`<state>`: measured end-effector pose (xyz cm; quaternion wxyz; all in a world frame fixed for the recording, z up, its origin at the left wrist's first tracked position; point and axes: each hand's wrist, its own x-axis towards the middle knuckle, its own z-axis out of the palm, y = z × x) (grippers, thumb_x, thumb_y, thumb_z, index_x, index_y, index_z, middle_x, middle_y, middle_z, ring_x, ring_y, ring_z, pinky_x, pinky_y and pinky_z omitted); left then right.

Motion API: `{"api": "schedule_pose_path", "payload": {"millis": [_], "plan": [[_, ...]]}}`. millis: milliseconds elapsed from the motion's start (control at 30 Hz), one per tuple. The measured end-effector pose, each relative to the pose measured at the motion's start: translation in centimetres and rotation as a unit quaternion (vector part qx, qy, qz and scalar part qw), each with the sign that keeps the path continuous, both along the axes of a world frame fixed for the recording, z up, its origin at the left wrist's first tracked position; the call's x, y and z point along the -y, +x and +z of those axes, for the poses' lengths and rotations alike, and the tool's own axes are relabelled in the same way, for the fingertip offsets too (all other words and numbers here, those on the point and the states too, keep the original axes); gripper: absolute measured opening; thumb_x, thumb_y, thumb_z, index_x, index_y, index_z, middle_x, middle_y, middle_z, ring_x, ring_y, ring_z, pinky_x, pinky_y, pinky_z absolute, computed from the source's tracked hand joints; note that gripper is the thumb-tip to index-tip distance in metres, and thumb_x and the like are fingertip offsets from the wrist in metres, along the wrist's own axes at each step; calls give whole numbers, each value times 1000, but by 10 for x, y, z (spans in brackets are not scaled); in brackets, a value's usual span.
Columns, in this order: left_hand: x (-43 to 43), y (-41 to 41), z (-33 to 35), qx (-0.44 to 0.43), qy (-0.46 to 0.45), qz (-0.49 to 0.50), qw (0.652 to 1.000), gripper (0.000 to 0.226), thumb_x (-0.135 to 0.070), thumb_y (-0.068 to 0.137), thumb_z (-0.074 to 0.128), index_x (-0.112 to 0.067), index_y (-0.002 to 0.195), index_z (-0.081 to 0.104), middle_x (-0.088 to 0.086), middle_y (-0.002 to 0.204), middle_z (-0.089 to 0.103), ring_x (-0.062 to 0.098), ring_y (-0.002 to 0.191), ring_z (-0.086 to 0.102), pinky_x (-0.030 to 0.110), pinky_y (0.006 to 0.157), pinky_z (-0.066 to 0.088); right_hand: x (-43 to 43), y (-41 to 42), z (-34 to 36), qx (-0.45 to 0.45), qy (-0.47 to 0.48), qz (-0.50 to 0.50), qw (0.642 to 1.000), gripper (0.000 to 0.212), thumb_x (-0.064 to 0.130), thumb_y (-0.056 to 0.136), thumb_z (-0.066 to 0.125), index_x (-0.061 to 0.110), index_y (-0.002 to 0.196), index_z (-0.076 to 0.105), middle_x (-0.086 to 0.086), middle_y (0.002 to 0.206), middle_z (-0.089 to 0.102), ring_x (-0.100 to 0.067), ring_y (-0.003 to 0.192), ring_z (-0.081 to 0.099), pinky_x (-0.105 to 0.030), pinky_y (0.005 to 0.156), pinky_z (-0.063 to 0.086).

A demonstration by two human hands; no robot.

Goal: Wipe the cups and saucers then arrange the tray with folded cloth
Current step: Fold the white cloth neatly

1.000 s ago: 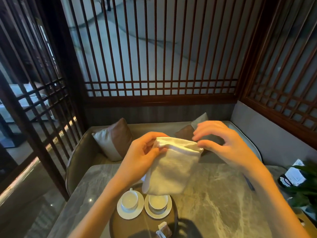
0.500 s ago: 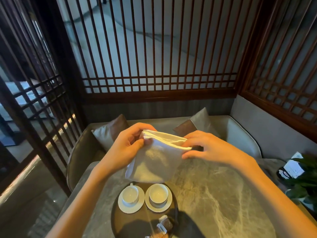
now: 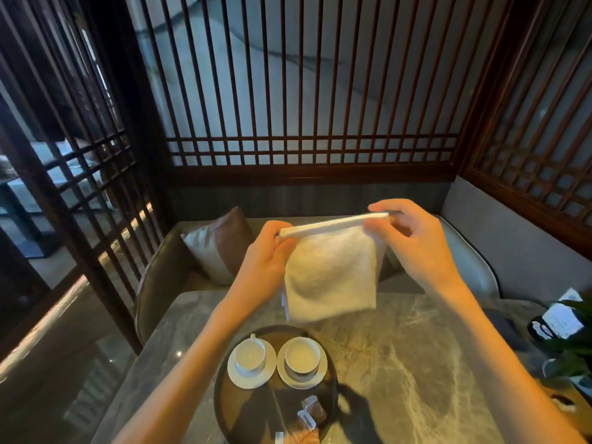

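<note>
A white cloth (image 3: 331,270) hangs folded in the air above the table, stretched by its top edge. My left hand (image 3: 267,261) pinches the cloth's top left corner and my right hand (image 3: 413,241) pinches its top right corner. Below it a round dark tray (image 3: 230,408) sits on the table. On the tray stand two white cups on white saucers: the left cup (image 3: 250,354) on its saucer (image 3: 251,378), the right cup (image 3: 302,354) on its saucer (image 3: 301,381). Small wrapped packets (image 3: 309,415) lie at the tray's near side.
The grey marble table (image 3: 416,363) extends right of the tray. A green plant (image 3: 573,344) and a dark holder with white cards (image 3: 557,322) sit at the right edge. Behind the table is a curved bench with cushions (image 3: 217,248), enclosed by dark wooden lattice screens (image 3: 304,149).
My hands have moved apart and pulled the cloth's top edge taut; the right hand rose and shifted right. The cloth now hangs flat as a folded square.
</note>
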<state>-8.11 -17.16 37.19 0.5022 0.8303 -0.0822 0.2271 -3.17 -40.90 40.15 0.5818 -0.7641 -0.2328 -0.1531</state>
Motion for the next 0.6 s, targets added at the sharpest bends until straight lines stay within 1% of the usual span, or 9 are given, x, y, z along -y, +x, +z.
{"api": "schedule_pose_path", "payload": {"millis": [67,100,167,233,300,400,467,533,600], "plan": [[2,3,2,11,-28,-15,999,16,-28,101,45,-43,98,50,-18,98,58,-13,92,59,4,74,50,-3,-7,-6,-70,127,52,988,32,49,88,63,28,113,69,6,101,73,-9,93,70,-17,70,53],[2,4,4,5,-44,-17,999,17,-30,101,46,-46,96,51,-18,99,59,-9,94,60,8,74,52,-5,-12,-13,-118,156,83,977,39,53,89,59,26,116,69,2,109,73,-15,99,70,-23,73,56],[2,4,7,-26,-92,-45,994,18,-40,97,48,-52,88,58,-21,94,65,0,92,66,15,72,54,-14,-20,-31,-203,119,123,964,51,60,89,54,21,119,67,-4,115,73,-21,106,70,-33,83,59],[0,3,5,-76,-132,-83,985,24,-45,93,49,-60,80,63,-27,86,69,3,84,70,14,65,56,-24,-26,-46,-255,91,103,957,47,57,89,53,21,117,67,-2,112,75,-20,104,72,-42,91,57],[-4,3,-3,-134,-172,-104,970,29,-39,98,48,-59,85,65,-25,90,71,3,88,70,14,62,56,-32,-26,-54,-255,99,46,961,38,55,90,52,28,111,66,6,102,77,-14,94,74,-36,81,61],[-14,6,-25,-221,-349,-139,900,22,-32,99,49,-37,105,69,-5,102,73,22,99,69,29,73,60,-39,-23,-55,-264,85,16,961,42,67,84,49,34,105,63,17,87,75,0,78,72,-14,53,54],[-18,6,-40,-281,-485,-169,811,36,-42,99,46,-22,122,64,6,119,69,32,112,62,46,88,57,-42,-20,-59,-275,77,23,958,46,73,78,46,36,100,61,22,84,74,4,75,71,-11,49,51],[-14,1,-56,-321,-555,-205,739,57,-55,98,37,-14,132,57,12,134,60,36,125,54,52,106,44,-43,-17,-63,-291,81,11,953,44,71,84,46,34,100,62,19,82,75,2,73,71,-11,47,50],[-9,-4,-67,-341,-551,-238,723,66,-56,96,41,-8,140,46,14,144,48,36,137,40,51,120,23,-41,-13,-67,-317,75,-4,945,47,68,88,47,29,108,64,10,88,76,-5,76,73,-16,50,53]]}}
